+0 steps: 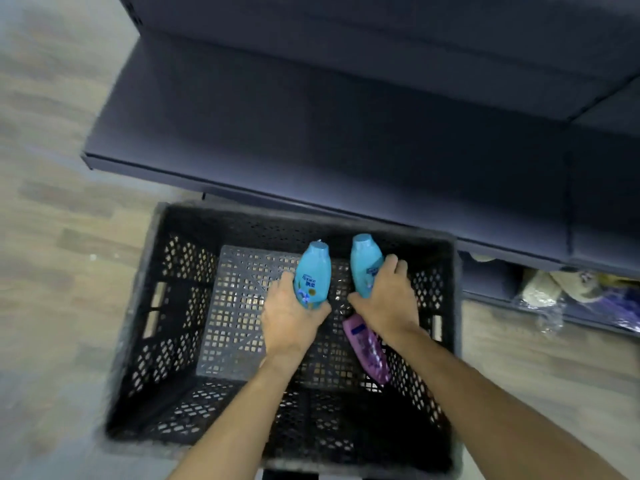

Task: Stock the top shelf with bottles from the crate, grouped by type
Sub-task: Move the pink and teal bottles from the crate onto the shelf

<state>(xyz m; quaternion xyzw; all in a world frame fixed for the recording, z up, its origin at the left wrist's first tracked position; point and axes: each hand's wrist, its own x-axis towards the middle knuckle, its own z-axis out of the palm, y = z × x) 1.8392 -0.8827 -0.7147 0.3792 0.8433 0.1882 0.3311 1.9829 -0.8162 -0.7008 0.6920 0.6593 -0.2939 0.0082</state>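
A: Where are the bottles right now?

B: Two blue ones are in hand over the black crate [138, 327]. The left hand [289, 318] has its fingers [320, 309] wrapped round the base of the left blue bottle [312, 273], cap pointing away from the person. The right hand [389, 299] has its fingers closed over the side of the right blue bottle [364, 263], held the same way.

A: Why one in each hand?

B: My guess is that they match, so taking the pair together suits grouping by type. Gripping low leaves the caps leading, which should make them easy to stand upright.

A: Anything left in the crate?

B: One purple bottle [369, 348] lies on its side on the mesh floor, near the right wall, just under the right wrist. I see no others.

A: And the shelf?

B: Dark shelf boards [311, 126] sit just beyond the crate and look bare here. The top shelf itself I cannot pick out. Off to the right, a lower shelf holds some wrapped goods [568, 285], blurred.

A: So how far along?

B: Near the end, I'd judge.
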